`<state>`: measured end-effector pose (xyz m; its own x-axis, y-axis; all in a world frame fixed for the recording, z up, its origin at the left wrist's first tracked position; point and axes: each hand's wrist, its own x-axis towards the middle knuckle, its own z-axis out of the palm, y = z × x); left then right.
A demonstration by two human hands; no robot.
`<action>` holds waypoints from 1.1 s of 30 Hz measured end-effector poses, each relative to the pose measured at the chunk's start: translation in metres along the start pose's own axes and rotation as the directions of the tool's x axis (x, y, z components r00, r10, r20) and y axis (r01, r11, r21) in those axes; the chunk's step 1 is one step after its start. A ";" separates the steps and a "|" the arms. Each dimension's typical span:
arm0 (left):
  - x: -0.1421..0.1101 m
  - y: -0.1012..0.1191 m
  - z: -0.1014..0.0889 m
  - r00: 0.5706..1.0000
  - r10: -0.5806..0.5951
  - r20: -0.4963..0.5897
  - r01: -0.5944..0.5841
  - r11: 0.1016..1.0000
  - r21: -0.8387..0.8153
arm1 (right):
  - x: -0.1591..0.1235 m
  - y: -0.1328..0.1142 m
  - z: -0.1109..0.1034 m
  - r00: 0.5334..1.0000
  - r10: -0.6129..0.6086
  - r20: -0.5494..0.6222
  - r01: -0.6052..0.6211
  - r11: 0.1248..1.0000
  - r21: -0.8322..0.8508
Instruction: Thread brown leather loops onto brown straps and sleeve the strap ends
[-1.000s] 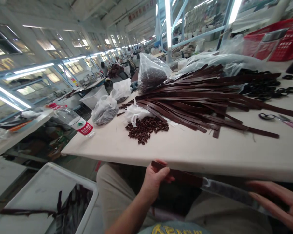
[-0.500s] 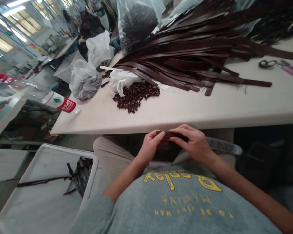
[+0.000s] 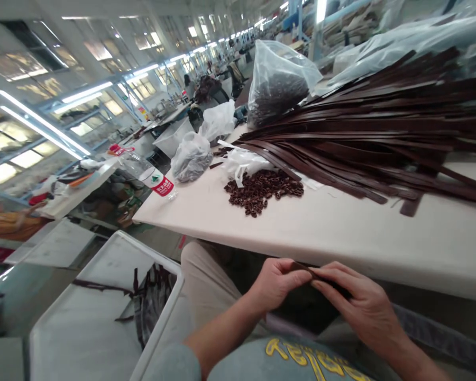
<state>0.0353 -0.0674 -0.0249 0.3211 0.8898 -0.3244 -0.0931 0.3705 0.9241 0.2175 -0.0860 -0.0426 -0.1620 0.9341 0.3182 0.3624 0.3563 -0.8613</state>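
Note:
Just below the table's front edge, my left hand pinches a dark brown strap, which looks like leather. Thumb and fingers of my right hand are closed on the same strap, close to the left fingertips. Most of its length is hidden by the hands. Beyond them on the table lies a pile of small brown loops, partly under crumpled white wrapping. To the right of the pile spreads a thick bundle of long brown straps.
A clear bag of dark pieces stands behind the pile, with a smaller white bag to its left. A large plastic bottle lies at the table's left corner. On the lower left is a white bin holding dark strips.
The view has swung up and left, so table and hands appear lower and farther right. Scissors on the right have left the picture. Both hands still hold the strap, now more tilted.

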 end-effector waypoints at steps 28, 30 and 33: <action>0.017 0.033 -0.049 0.904 0.236 0.356 -0.426 0.544 0.723 | -0.008 0.004 -0.004 0.988 -0.041 0.151 0.071 0.976 -0.203; 0.027 0.050 -0.067 0.908 0.399 0.130 -0.349 0.545 0.762 | -0.006 0.003 -0.010 0.993 -0.027 0.112 0.048 0.979 -0.197; 0.049 0.067 -0.097 0.806 0.589 -0.058 -0.251 0.429 0.868 | -0.006 0.002 -0.016 0.998 -0.024 0.062 0.035 0.982 -0.185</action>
<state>-0.0463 0.0272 0.0019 0.1495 0.9510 0.2706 0.6976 -0.2954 0.6528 0.2341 -0.0902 -0.0397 -0.2275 0.9219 0.3137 0.5203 0.3874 -0.7611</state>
